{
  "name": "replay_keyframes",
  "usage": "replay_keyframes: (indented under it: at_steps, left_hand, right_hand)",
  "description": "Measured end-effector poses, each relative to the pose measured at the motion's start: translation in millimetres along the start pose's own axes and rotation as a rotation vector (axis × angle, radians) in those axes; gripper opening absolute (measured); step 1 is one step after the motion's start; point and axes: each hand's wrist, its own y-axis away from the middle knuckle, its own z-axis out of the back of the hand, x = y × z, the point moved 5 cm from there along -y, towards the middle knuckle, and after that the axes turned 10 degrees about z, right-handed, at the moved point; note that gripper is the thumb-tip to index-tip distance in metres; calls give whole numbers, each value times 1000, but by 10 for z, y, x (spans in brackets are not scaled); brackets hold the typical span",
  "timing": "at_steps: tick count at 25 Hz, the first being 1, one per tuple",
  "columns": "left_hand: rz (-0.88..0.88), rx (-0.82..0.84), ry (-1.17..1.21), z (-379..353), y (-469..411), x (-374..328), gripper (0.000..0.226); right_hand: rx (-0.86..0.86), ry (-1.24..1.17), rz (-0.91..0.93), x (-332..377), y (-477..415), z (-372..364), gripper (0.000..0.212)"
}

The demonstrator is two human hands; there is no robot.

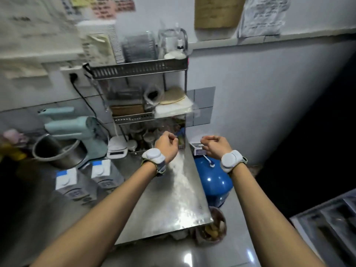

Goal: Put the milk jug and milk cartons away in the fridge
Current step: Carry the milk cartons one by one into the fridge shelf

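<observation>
Two milk cartons stand side by side on the steel counter (pixel 173 199), left of my forearms: one carton (pixel 66 180) nearer the left, the other carton (pixel 101 170) just right of it, both with white caps and blue-and-white tops. My left hand (pixel 166 145) hovers above the counter's back right corner with fingers curled, holding nothing. My right hand (pixel 213 146) is level with it, past the counter's right edge, fingers also curled and empty. Both wrists wear white bands. No milk jug or fridge is visible.
A pale blue stand mixer (pixel 75 128) with a steel bowl (pixel 55 151) stands behind the cartons. A metal tiered rack (pixel 138 89) sits at the back, a white scale (pixel 117 147) beside it. A blue tank (pixel 213 182) and a bin (pixel 212 226) stand on the floor right of the counter.
</observation>
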Motion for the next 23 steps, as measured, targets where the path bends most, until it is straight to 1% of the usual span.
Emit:
replay_keyframes:
  at_steps: [2, 3, 4, 7, 8, 10, 11, 14, 17, 19, 20, 23]
  left_hand:
    - [59, -32, -18, 376, -77, 506, 9]
    - [82, -44, -34, 501, -98, 687, 11]
    - [127, -56, -47, 713, -119, 985, 12]
    - [207, -54, -66, 1128, -107, 1642, 16]
    - [230, -61, -82, 1258, -95, 1848, 20]
    - [284, -88, -146, 1484, -80, 2248, 31]
    - [306, -91, -176, 1572, -68, 2395, 37]
    - [337, -29, -223, 1749, -102, 2723, 50]
    - [338, 38, -234, 1807, -184, 2962, 65]
    - [355, 76, -181, 1787, -209, 3094, 62]
    - [356, 103, -180, 1765, -217, 3140, 57]
    - [314, 147, -230, 1726, -284, 3236, 41]
  right_hand:
    - [81, 12, -31, -146, -1, -587, 23]
    - [111, 31, -42, -205, 10, -781, 26]
    - [162, 54, -52, -304, 20, -1124, 26]
    - [250, 130, -60, -528, 101, -1802, 12]
    - [286, 155, -65, -596, 125, -2015, 17]
    - [372, 250, -51, -706, 164, -2432, 39]
    - [407, 296, -31, -745, 193, -2596, 46]
    - [473, 323, -35, -886, 244, -3026, 62]
    - [531, 380, 11, -1001, 279, -3424, 85]
    - [555, 394, 48, -1048, 292, -3643, 95]
    - [559, 400, 77, -1062, 290, -3724, 95]
    - [555, 386, 156, -1129, 250, -3858, 85]
